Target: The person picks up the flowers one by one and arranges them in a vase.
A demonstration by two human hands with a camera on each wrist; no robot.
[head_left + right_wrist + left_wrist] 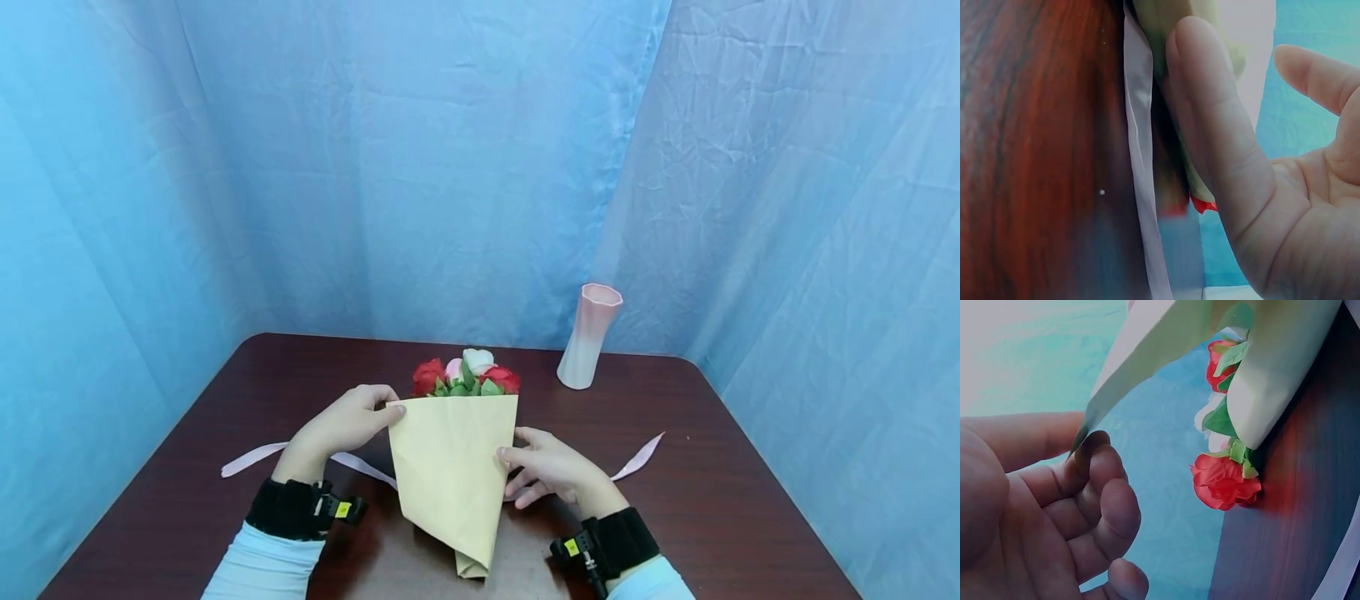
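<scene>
A bouquet of red roses (429, 377), a white flower (477, 360) and green leaves lies wrapped in cream paper (453, 467), blooms pointing to the far side. My left hand (348, 423) pinches the upper left edge of the paper between thumb and fingers; in the left wrist view the sheet's corner (1122, 381) runs into that grip, lifted off the flowers. At the right side of the wrap, my right hand (555, 468) rests with its fingers (1210, 94) extended and thumb apart. A pale pink ribbon (363, 467) passes beneath the bouquet, its middle hidden by the paper.
A pink and white vase (591, 337) stands at the back right of the dark brown table (300, 375). The ribbon's right end (641, 457) lies beyond my right wrist. Blue curtains (450, 167) hang behind the table and along both sides.
</scene>
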